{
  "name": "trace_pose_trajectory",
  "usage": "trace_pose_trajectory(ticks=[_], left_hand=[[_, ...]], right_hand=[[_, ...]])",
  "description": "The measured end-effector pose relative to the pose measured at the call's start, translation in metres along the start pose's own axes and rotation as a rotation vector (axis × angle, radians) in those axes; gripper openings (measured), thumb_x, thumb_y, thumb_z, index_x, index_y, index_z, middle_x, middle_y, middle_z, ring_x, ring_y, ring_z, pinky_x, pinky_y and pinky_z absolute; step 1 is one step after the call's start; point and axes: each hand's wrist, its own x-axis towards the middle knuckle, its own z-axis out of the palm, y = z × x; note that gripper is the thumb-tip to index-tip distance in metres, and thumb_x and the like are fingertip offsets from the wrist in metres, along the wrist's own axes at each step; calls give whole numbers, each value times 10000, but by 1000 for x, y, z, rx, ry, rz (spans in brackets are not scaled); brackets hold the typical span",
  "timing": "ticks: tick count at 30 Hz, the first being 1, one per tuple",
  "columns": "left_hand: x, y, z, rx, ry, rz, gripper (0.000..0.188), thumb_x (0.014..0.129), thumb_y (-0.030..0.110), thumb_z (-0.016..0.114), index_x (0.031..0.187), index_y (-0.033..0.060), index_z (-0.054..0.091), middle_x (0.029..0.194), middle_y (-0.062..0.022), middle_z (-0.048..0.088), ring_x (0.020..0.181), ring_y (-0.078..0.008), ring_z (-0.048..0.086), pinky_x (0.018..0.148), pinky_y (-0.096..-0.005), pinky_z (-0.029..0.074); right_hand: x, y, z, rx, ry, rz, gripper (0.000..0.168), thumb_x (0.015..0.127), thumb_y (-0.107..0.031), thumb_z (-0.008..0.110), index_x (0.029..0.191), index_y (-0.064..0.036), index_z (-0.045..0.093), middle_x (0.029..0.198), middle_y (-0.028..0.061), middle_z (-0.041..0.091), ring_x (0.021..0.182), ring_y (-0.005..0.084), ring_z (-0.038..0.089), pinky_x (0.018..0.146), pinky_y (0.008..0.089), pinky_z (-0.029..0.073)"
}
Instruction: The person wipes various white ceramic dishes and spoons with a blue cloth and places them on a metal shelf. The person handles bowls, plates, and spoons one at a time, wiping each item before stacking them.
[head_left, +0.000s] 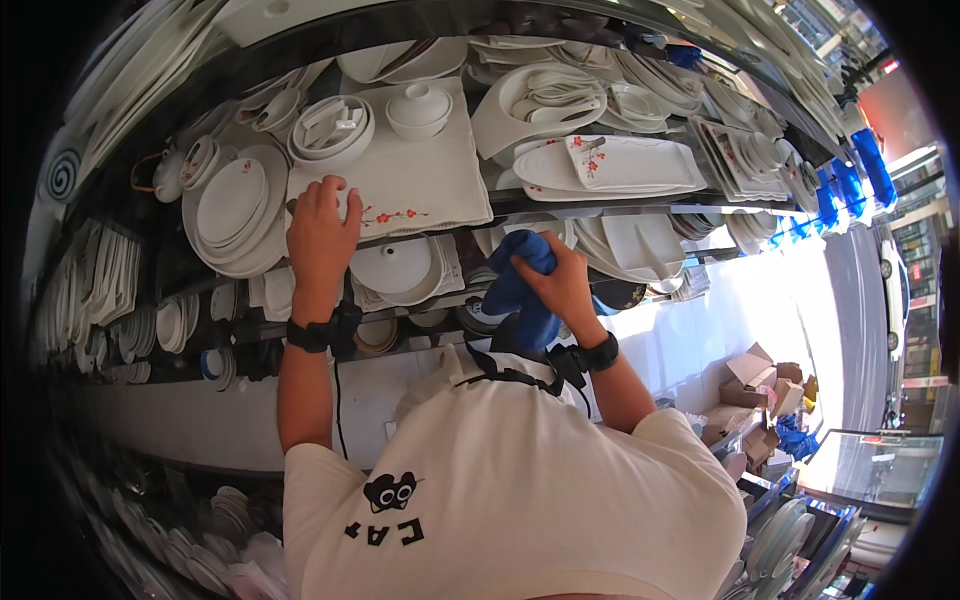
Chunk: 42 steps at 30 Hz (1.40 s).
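My left hand (324, 236) is over the front left corner of a large rectangular white plate (435, 176) with a ribbed surface and red blossoms. Its fingers are spread and hold nothing; whether they touch the plate is unclear. Just beyond the fingertips, a stack of white bowls (330, 150) holds small white pieces (331, 124). A lidded white bowl (420, 110) stands at the plate's back. My right hand (564, 281) grips a bunched blue cloth (521, 281) in front of the shelf edge. Behind it lie long white platters (634, 165), one with red blossoms.
Round plates (232, 202) are stacked left of the ribbed plate. A white dish of spoons (551, 97) stands at the back. The shelf below bears a lidded white dish (394, 266). Cardboard boxes (750, 375) lie on the floor at right, near the bright street opening.
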Motion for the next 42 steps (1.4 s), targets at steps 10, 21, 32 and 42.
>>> trace_pose_trajectory(ticks=[10, 21, 32, 42], left_hand=[[75, 97, 115, -301, -216, 355, 188, 891, 158, 657, 1031, 48, 595, 994, -133, 636, 971, -334, 580, 877, -433, 457], [164, 220, 239, -143, -214, 544, 222, 861, 174, 698, 1038, 76, 609, 1027, -123, 630, 1009, -354, 572, 893, -450, 487], [180, 240, 250, 4, -310, 498, 205, 823, 167, 714, 989, 102, 612, 984, -71, 675, 945, -312, 634, 803, -435, 533], [178, 236, 215, -23, -236, 333, 226, 816, 213, 705, 962, 56, 635, 893, -130, 694, 852, -340, 670, 740, -462, 526]], right_hand=[[-4, 44, -77, -81, 159, 103, 303, 792, -234, 779, 1003, -53, 661, 788, 165, 702, 754, 356, 704, 705, 374, 551], [-13, 99, -161, -78, 290, 271, 314, 793, -241, 782, 1014, -56, 657, 795, 178, 704, 777, 355, 710, 706, 375, 553], [-2, 139, -196, -47, 339, 201, 317, 793, -252, 781, 1010, -56, 657, 793, 177, 707, 763, 355, 712, 702, 386, 555], [5, 147, -209, -74, 292, 149, 312, 798, -249, 776, 1004, -53, 647, 788, 183, 705, 753, 370, 706, 689, 393, 556]])
